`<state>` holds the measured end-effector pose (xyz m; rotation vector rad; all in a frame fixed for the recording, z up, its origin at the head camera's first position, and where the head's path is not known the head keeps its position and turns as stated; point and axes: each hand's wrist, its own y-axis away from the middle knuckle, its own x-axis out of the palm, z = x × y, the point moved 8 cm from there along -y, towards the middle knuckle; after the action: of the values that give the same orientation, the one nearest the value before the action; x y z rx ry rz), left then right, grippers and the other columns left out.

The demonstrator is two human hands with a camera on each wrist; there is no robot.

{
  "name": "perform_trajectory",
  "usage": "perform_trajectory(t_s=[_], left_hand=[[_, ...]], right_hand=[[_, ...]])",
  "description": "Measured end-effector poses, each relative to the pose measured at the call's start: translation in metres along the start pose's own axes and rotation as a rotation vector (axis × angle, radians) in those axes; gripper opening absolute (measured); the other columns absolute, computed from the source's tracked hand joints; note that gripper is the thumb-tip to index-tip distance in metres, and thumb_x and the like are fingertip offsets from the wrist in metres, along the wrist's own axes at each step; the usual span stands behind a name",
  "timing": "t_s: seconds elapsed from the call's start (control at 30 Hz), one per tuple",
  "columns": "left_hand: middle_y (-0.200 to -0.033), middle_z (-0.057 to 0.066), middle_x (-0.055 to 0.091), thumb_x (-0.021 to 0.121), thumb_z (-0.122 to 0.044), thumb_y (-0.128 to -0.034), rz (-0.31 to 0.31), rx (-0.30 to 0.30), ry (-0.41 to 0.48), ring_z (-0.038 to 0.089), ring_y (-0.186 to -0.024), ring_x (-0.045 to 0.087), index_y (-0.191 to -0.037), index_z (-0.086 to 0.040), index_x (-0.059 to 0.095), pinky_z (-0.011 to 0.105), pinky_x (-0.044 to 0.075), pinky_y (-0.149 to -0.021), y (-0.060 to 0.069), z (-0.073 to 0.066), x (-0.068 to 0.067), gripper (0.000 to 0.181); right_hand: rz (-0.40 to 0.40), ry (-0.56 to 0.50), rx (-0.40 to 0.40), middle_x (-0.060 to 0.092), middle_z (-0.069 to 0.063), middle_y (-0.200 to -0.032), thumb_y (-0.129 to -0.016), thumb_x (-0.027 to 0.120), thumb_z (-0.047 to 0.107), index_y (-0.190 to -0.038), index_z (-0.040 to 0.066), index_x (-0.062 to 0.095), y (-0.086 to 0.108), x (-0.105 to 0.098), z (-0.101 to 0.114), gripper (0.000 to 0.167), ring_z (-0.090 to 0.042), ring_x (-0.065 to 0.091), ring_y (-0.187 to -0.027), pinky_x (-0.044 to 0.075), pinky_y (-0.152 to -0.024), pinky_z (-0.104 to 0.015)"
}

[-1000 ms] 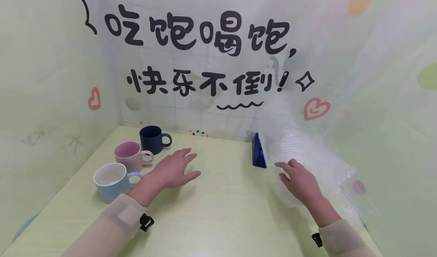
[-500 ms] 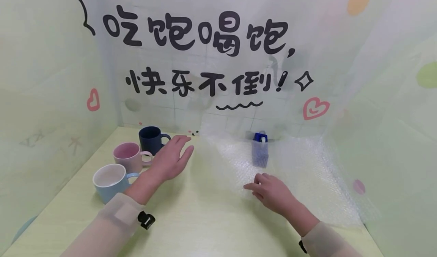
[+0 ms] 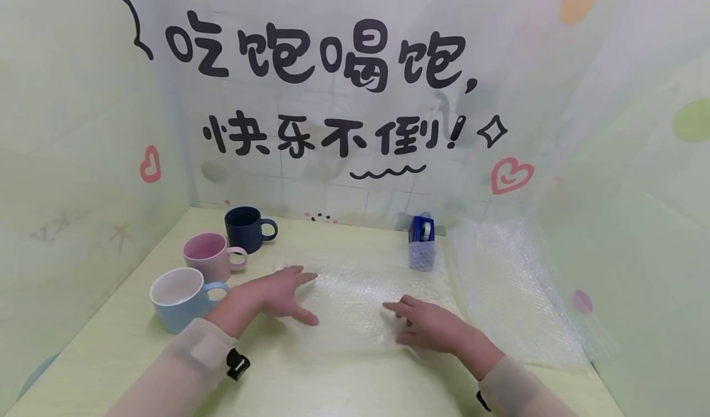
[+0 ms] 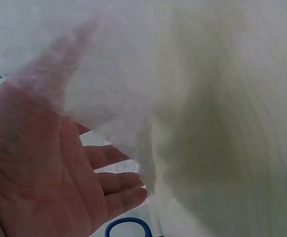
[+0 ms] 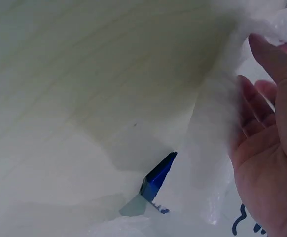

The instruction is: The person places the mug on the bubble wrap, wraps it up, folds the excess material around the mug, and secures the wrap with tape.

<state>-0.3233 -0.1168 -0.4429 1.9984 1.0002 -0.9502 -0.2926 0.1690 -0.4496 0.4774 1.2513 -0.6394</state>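
Observation:
A clear bubble wrap sheet [image 3: 355, 287] spreads across the middle of the table between the two hands. My left hand [image 3: 283, 294] lies at its left side with fingers straight and spread, and in the left wrist view part of the sheet covers the thumb side of the palm [image 4: 40, 168]. At the sheet's right side my right hand [image 3: 429, 324] reaches over it; the right wrist view has the thumb and fingers [image 5: 254, 106] apart, with film across some fingertips. The sheet's far edge covers the lower part of a blue tape dispenser [image 3: 423, 228].
Along the left edge stand three mugs: light blue [image 3: 179, 297], pink [image 3: 206, 257] and navy [image 3: 244, 229]. More bubble wrap [image 3: 505, 281] lies on the right side of the table. A printed plastic curtain [image 3: 344, 189] closes off the back and both sides.
The bubble wrap sheet has come left from the right side with my right hand and now lies lower across the middle. My left hand has come down towards me onto its left side.

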Motion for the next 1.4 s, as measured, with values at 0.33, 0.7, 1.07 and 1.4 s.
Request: perform_trajectory(t_s=[0.33, 0.7, 1.07, 1.4], left_hand=[[-0.180, 0.029, 0.023, 0.097, -0.045, -0.0796, 0.056, 0.027, -0.086, 0.055, -0.167, 0.015, -0.168, -0.004, 0.041, 0.073, 0.011, -0.135, -0.010, 0.017, 0.015, 0.112], [-0.182, 0.028, 0.011, 0.092, -0.052, -0.0813, 0.090, 0.020, -0.050, 0.056, -0.168, 0.006, -0.173, -0.006, 0.028, 0.073, 0.012, -0.135, -0.013, 0.014, 0.024, 0.122], [-0.184, 0.025, 0.006, 0.101, -0.058, -0.0690, 0.076, 0.003, -0.060, 0.056, -0.168, 0.003, -0.175, -0.012, 0.026, 0.083, 0.014, -0.129, -0.012, 0.016, 0.025, 0.138], [-0.182, 0.031, 0.005, 0.092, -0.063, -0.0797, 0.037, 0.055, -0.005, 0.059, -0.167, 0.003, -0.173, -0.003, 0.026, 0.078, 0.012, -0.132, -0.013, 0.025, 0.020, 0.129]], right_hand=[[-0.019, -0.004, 0.239, 0.048, -0.025, -0.161, -0.093, 0.085, 0.052, -0.141, 0.009, 0.071, 0.013, -0.017, -0.046, 0.066, -0.049, 0.049, -0.146, 0.042, -0.120, -0.069], [0.151, -0.175, 0.344, 0.018, -0.033, -0.179, -0.089, 0.087, 0.059, -0.172, 0.015, 0.037, 0.020, 0.004, -0.060, 0.106, -0.058, 0.018, -0.165, 0.027, -0.128, -0.078], [0.170, -0.210, 0.395, 0.015, -0.031, -0.180, -0.087, 0.088, 0.058, -0.171, 0.017, 0.039, 0.019, 0.008, -0.060, 0.106, -0.055, 0.012, -0.168, 0.025, -0.128, -0.078], [0.164, -0.227, 0.414, 0.013, -0.028, -0.182, -0.086, 0.089, 0.058, -0.172, 0.020, 0.038, 0.014, 0.013, -0.062, 0.107, -0.052, 0.010, -0.169, 0.023, -0.129, -0.077]])
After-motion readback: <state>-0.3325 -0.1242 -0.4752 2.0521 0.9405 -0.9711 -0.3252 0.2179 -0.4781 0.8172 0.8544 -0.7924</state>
